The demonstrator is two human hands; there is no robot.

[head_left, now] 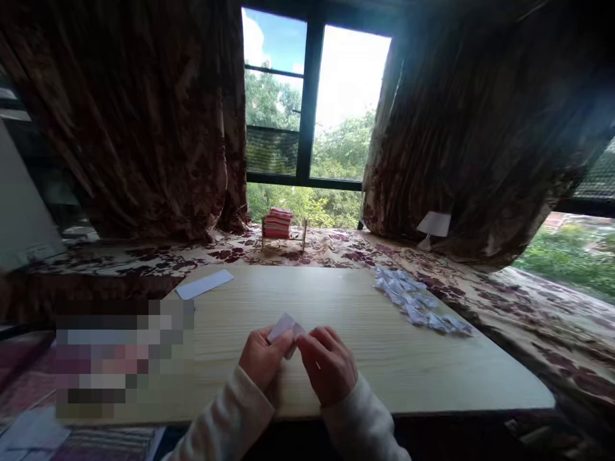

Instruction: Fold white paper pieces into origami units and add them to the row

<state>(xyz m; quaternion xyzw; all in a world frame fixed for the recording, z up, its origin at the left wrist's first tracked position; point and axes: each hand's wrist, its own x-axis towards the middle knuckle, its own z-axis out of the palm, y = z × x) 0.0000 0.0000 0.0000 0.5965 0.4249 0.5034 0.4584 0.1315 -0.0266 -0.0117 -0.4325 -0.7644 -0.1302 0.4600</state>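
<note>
Above the near part of the light wooden table (259, 291), a small folded piece of white paper (284, 325) is held between both hands. My left hand (263, 358) pinches it from the left, thumb on top. The fingers of my right hand (329, 365) are closed on its right corner. Part of the paper is hidden behind the fingers. To the right on the table lies a loose heap of folded white paper pieces (408, 298). A flat white paper strip (205, 283) rests near the table's far left edge.
Behind the table, a ledge with flowered cloth (336, 246) holds a small rack (283, 239) with a stack of red and white folded items (277, 223). A small white lamp (435, 224) stands at the right, before dark curtains (461, 128). The table's left corner is blurred out.
</note>
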